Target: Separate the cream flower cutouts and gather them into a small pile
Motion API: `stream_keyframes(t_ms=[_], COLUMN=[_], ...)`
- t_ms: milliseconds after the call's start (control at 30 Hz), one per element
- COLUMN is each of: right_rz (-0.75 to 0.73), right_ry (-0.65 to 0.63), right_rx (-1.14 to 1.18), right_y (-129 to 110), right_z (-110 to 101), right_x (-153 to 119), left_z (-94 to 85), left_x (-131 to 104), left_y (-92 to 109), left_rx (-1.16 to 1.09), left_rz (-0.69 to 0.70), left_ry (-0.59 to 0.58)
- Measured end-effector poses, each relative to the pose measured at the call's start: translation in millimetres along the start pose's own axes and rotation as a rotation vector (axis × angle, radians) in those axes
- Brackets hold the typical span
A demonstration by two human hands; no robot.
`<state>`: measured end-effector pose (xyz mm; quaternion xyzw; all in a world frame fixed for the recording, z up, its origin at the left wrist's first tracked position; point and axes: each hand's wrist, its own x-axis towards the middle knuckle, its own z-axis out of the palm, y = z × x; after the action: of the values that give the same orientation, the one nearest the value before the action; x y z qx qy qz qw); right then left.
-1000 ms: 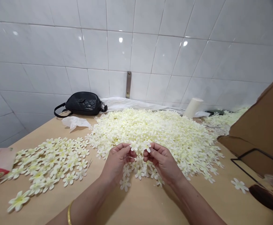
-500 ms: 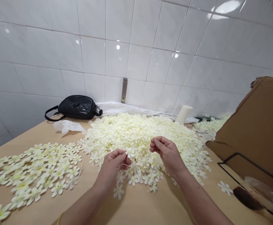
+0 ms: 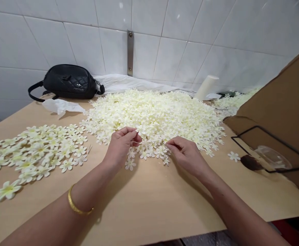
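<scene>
A broad heap of small white artificial flowers (image 3: 149,112) with pale yellow centres lies on the table before me. My left hand (image 3: 125,141) is closed in a pinch in front of the heap, and a thin pale strand shows at its fingers. At the heap's front edge, the thumb and fingers of my right hand (image 3: 184,152) close on the petal edge of a white flower (image 3: 161,149). Just below the left fingers lies a loose flower (image 3: 130,164).
Larger yellow-centred flowers (image 3: 40,152) spread over the left of the table (image 3: 149,201). Behind stand a black bag (image 3: 67,82), crumpled tissue (image 3: 60,106) and a white cone (image 3: 206,88). A cardboard box (image 3: 280,102), sunglasses (image 3: 252,163) and a single flower (image 3: 233,156) are on the right.
My view has tilted down, showing more of the table front. My right hand has come down from above the heap to a flower at its front edge; my left keeps its pinch.
</scene>
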<state>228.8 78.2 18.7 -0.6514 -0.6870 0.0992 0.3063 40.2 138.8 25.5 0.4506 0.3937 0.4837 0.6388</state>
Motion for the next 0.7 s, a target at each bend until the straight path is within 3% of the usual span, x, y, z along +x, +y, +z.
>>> stream_keyframes(t_ms=[200,367,500,700], right_rz=[-0.009,0.052,0.263,0.486], right_ry=[-0.091,-0.029,-0.053,-0.191], right_rx=[0.009,0.158,0.579,1.183], right_y=[3.2,7.0,6.4,0.7], right_z=[11.8,15.5,8.2,-6.9], right_x=[-4.6,-2.9,1.1,18.7], left_z=[-0.3,0.6,1.4,1.5], left_x=[0.7,-1.1,-2.0,-2.0], left_y=[-1.6,-0.7,-0.2,-0.8], left_rx=[0.021,0.055,0.069,0.072], left_rz=[-0.002,-0.016,-0.027,-0.033], left_ry=[-0.003,-0.003,-0.007,-0.014])
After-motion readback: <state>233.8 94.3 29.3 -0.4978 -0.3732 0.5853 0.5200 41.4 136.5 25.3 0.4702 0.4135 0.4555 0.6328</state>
